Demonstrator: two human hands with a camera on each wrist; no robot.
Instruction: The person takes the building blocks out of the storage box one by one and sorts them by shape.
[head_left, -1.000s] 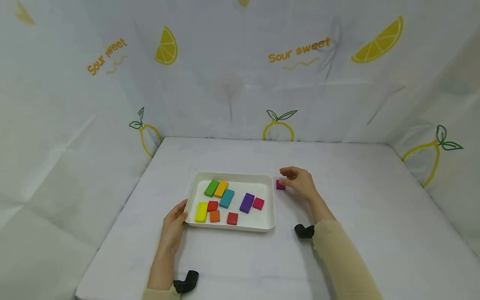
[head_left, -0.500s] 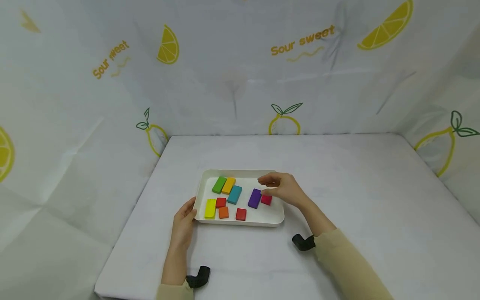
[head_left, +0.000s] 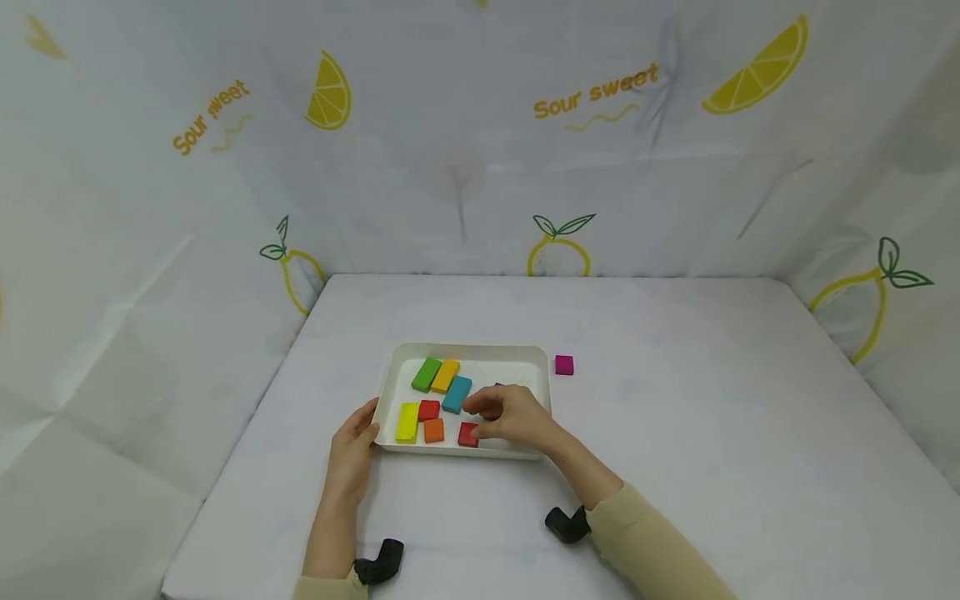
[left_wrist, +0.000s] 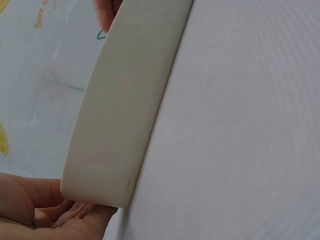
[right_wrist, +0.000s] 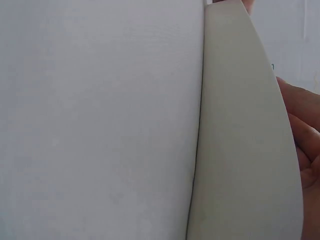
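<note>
A shallow white tray (head_left: 510,354) with coloured blocks stands on the table. My left hand (head_left: 352,454) grips its left end near the front corner, thumb at the rim. In the left wrist view the fingers curl round the tray's end wall (left_wrist: 120,110). My right hand (head_left: 517,417) hovers over the tray's front right part. Its thumb overlaps the right edge of a red block (head_left: 467,435), and the fingertips stand apart from the thumb. That hand covers most of a purple block (head_left: 499,385) and hides the crimson one. A magenta block (head_left: 564,365) lies outside, right of the tray.
Inside the tray are a yellow block (head_left: 407,422), a small red block (head_left: 429,409), an orange block (head_left: 433,430), a green block (head_left: 426,375), an amber block (head_left: 445,376) and a teal block (head_left: 457,394). White lemon-print cloth (head_left: 450,167) hangs behind the table (head_left: 675,350).
My right hand has moved left and nearer, from the magenta block, across the tray's right part, to the front red block. The left hand keeps its grip on the tray.
</note>
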